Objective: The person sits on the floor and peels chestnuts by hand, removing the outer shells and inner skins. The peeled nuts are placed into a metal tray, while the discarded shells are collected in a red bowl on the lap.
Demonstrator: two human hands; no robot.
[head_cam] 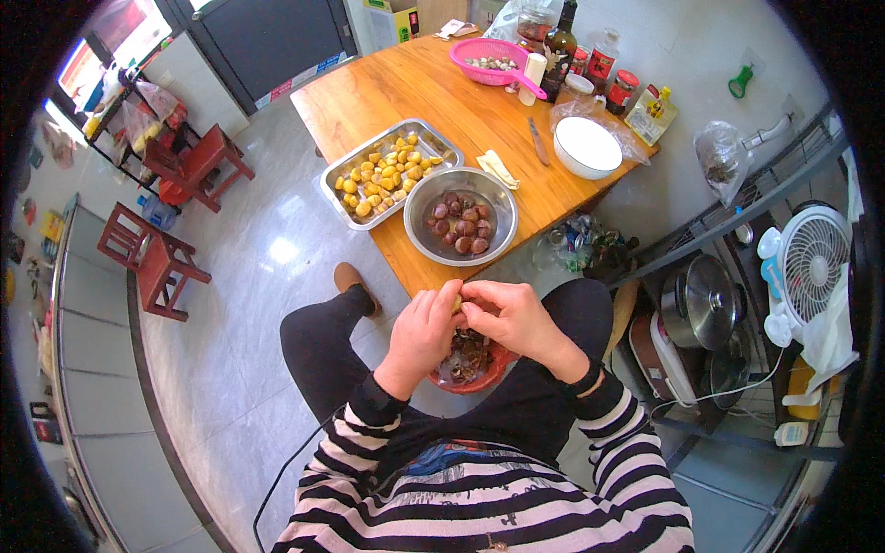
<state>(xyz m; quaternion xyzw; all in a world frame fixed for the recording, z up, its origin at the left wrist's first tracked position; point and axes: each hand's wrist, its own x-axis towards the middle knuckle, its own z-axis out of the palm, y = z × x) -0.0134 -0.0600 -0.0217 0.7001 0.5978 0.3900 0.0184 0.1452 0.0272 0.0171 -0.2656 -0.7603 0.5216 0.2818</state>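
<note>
A chestnut [457, 303], partly peeled and yellowish, is pinched between my left hand [423, 333] and my right hand [510, 318], their fingertips meeting around it. Below them, a red plastic basin [477, 388] holds dark shell scraps [468, 359]. A round steel bowl [422, 242] with brown unpeeled chestnuts [463, 225] sits at the table's near corner. Left of it, its edge close to the bowl, lies a steel tray [339, 207] of yellow peeled chestnuts [387, 173]. A knife [537, 142] rests on the wooden table [387, 83], near a folded cloth or paper [498, 170].
A white bowl [588, 147], a pink colander [477, 50], a dark glass bottle [559, 52] and several jars stand at the table's back right. Small red chairs [162, 266] are at the left. A rack on the right holds a steel pot [709, 301] and a fan [814, 266].
</note>
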